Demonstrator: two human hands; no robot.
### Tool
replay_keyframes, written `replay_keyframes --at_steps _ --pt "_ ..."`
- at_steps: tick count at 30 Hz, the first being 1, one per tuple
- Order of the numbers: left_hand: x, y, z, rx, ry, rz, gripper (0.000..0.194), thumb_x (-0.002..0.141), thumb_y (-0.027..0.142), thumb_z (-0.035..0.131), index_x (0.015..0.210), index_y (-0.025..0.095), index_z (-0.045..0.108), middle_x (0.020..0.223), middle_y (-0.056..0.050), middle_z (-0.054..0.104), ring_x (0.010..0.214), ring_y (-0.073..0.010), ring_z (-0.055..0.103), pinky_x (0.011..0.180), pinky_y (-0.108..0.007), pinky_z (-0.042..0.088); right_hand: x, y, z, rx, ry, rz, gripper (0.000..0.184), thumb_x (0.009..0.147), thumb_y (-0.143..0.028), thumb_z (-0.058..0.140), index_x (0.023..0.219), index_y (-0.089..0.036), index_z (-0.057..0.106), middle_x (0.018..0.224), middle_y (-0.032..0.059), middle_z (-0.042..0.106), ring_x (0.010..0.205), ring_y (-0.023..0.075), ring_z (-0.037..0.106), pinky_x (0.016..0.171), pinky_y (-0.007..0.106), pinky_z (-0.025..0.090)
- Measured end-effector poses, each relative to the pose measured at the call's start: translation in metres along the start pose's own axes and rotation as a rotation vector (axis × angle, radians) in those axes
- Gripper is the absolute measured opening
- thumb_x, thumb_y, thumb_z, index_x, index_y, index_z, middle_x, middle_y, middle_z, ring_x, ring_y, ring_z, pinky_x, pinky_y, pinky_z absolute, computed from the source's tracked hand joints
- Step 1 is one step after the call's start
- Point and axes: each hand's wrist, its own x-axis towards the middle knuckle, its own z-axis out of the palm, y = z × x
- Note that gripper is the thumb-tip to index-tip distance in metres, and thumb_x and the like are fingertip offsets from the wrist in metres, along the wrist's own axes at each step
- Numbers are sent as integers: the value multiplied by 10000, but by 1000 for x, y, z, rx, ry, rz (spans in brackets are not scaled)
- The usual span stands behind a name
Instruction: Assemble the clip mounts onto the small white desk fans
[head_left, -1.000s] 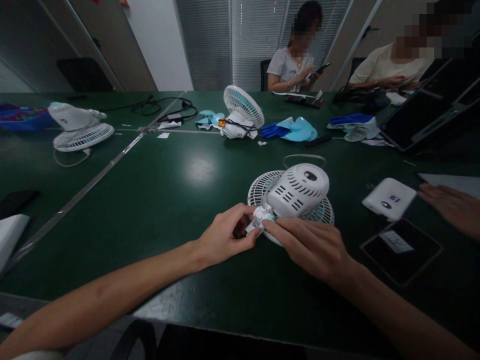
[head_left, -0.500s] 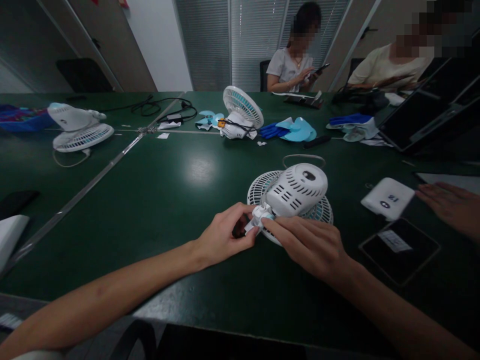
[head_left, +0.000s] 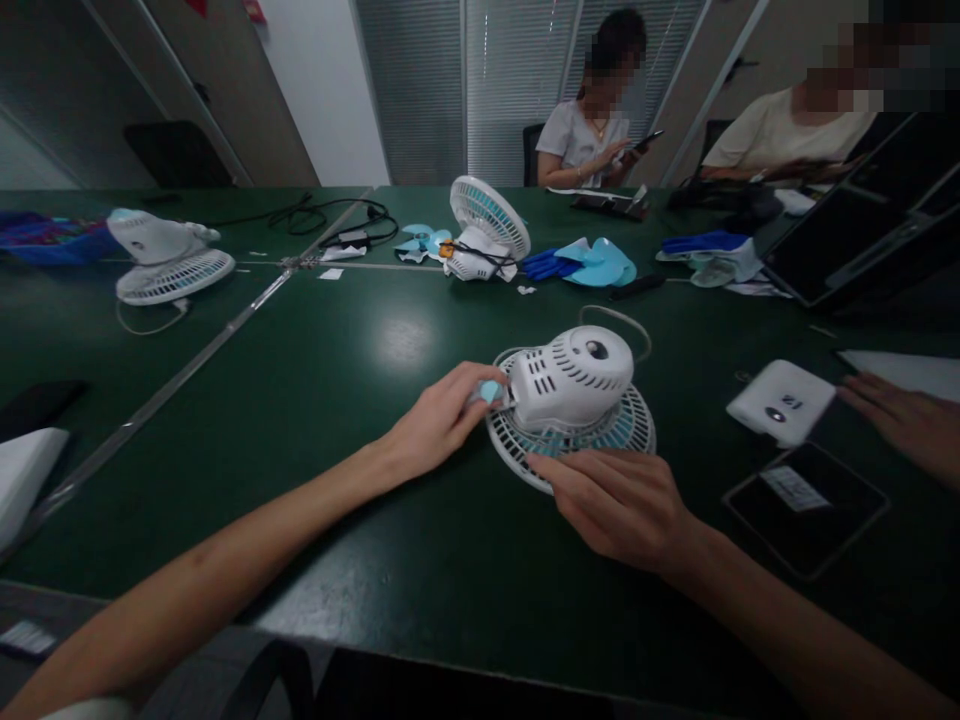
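a white fan [head_left: 581, 375] lies face down on the green desk [head_left: 337, 400], in front of the person and a little right of the middle of the view. its round guard [head_left: 514, 450] is against the desk, with light blue showing through the slots, and its rounded motor cover sits on top. a pale cord [head_left: 630, 325] loops out behind it.

the left hand [head_left: 431, 420] comes in from the left, its grip clamped on the light blue knob [head_left: 491, 391] at the fan's neck, beside the left end of the motor cover. the right hand [head_left: 626, 505] is at the near edge of the guard, palm down, with its thumb hidden; i cannot tell whether its grip is apart or together, or whether the fingertips press on the guard.

to the right, a white box [head_left: 784, 400] lies near a flat black panel [head_left: 814, 515] with a pale label. another person's hand [head_left: 904, 425] rests just right of the box.

farther back on the desk, a second fan [head_left: 491, 225] leans with its guard tilted up, a dark cable across its body. light blue blades [head_left: 604, 262] lie to its right, next to a dark blue glove [head_left: 551, 264]. at the far left, a third fan [head_left: 176, 275] lies face down near a blue basket [head_left: 67, 243]. across the desk, a person in a white top [head_left: 562, 145] holds a phone [head_left: 647, 140].
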Motion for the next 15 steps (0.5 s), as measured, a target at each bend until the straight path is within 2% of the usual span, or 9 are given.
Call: replay_keyframes --at_steps 4,9,12,15 --pt "7 -46 -33 144 128 -108 295 1018 125 456 1298 195 520 1144 -92 674 906 -184 645 876 -377 537 -3 7 0 -16 28 65 333 936 -43 595 1261 -113 624 920 27 745 756 109 688 678 251 526" --pt "-6 -114 -94 389 387 -318 349 945 79 516 1274 193 538 1125 -90 681 899 -200 652 767 -337 492 -7 11 2 11 -7 128 358 950 -51 579 1296 -140 614 875 2 723 701 92 656 659 242 507" --pt "-23 -146 -126 494 546 -441 343 987 195 533 1322 134 504 1094 -90 689 888 -196 642 783 -355 446 -8 11 4 27 -10 130 369 951 -50 576 1308 -141 605 866 -1 718 695 90 644 653 242 496" --pt "-39 -163 -145 549 661 -498 501 1025 431 480 1348 48 479 1134 -117 659 985 -237 645 802 -401 395 -9 10 6 35 -13 130 365 958 -54 568 1310 -144 599 867 -2 718 696 91 639 659 246 491"
